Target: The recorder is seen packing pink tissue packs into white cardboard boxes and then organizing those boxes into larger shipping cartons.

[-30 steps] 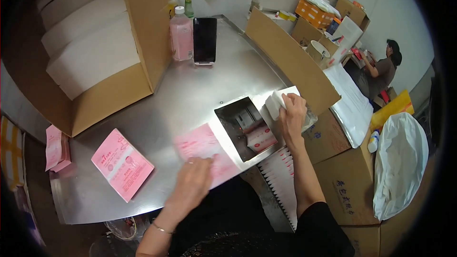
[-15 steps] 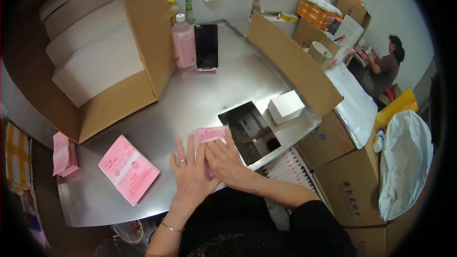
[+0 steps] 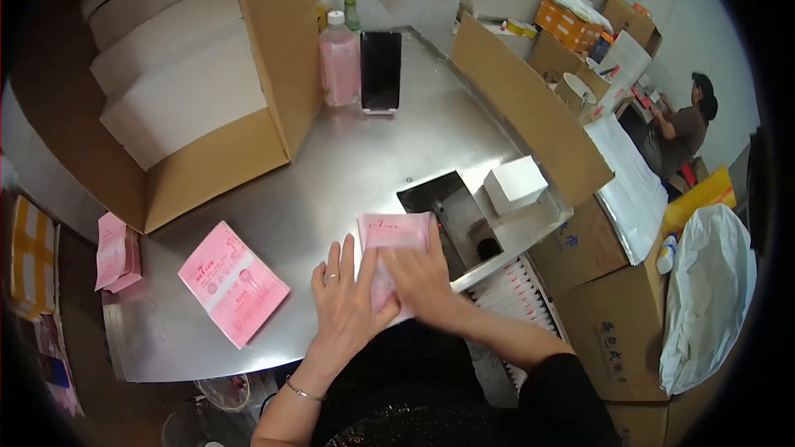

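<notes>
A pink printed packet lies flat near the table's front edge, partly covered by both my hands. My left hand rests along its left side, fingers stretched and apart, a ring on one finger. On the packet's middle and right edge lies my right hand, with fingers extended and slightly smeared by motion. To the left, a stack of pink printed sheets or sleeves sits on the metal table. A smaller pink bundle stands at the table's left end.
A large open carton holding white stacks stands at the far left. Right of my hands are a black recess and a small white box. A phone and pink bottle stand behind. Another person sits far right.
The view has shifted, moving table items in the picture. My right hand has moved slightly down the packet, uncovering more of its upper part; my left hand stays at its left side.
</notes>
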Demonstrator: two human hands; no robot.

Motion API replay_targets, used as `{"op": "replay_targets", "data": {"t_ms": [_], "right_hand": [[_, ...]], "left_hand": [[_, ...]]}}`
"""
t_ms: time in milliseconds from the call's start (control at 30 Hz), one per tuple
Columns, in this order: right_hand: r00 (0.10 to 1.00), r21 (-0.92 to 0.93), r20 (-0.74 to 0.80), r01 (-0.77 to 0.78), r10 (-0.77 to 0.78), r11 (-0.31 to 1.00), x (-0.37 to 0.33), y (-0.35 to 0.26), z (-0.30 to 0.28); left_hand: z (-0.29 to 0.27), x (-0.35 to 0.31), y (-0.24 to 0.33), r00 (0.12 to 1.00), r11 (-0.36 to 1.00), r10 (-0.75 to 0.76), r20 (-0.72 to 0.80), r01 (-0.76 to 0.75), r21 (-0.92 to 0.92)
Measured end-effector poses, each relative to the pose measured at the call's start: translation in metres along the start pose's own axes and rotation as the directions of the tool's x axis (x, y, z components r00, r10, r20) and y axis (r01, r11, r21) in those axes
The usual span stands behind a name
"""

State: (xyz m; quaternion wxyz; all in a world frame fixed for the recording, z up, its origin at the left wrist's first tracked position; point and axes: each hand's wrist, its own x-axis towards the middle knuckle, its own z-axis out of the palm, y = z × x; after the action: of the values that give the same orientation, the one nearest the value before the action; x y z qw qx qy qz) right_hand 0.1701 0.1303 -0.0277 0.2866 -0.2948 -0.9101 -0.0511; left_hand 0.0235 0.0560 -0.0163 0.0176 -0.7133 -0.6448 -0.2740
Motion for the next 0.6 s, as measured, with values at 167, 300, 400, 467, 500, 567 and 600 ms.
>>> {"op": "replay_targets", "data": {"t_ms": [167,300,400,467,500,567,600], "right_hand": [[0.986,0.222,0.144,0.051,-0.085,0.974,0.030,-0.022,-0.003],[0.997,0.272,-0.056,-0.032,0.049,0.962,0.003,0.025,-0.041],[0.947,-0.022,-0.234,-0.233,0.222,0.972,0.014,0.070,-0.075],[0.926,-0.248,-0.300,-0.308,0.230,0.919,0.009,0.104,-0.068],[0.906,-0.438,-0.358,-0.375,0.224,0.817,0.005,0.118,-0.065],[0.901,-0.382,-0.320,-0.404,0.291,0.831,-0.008,0.139,-0.056],[0.890,-0.325,-0.278,-0.442,0.362,0.836,-0.013,0.145,-0.054]], "left_hand": [[0.000,0.005,0.006,0.984,0.980,-0.132,-0.116,0.147,0.133],[-0.011,0.001,-0.007,0.999,0.989,0.048,-0.012,-0.046,0.140],[-0.017,0.002,0.000,0.991,0.976,0.125,-0.048,-0.114,0.186],[-0.017,0.002,0.008,0.994,0.997,-0.044,0.102,0.037,0.070],[-0.018,0.003,0.011,0.994,0.998,-0.042,0.097,0.037,0.057],[-0.022,0.008,0.018,0.992,0.995,-0.022,0.123,0.010,0.099],[-0.023,0.010,0.022,0.988,0.990,0.003,0.155,-0.025,0.140]]}}
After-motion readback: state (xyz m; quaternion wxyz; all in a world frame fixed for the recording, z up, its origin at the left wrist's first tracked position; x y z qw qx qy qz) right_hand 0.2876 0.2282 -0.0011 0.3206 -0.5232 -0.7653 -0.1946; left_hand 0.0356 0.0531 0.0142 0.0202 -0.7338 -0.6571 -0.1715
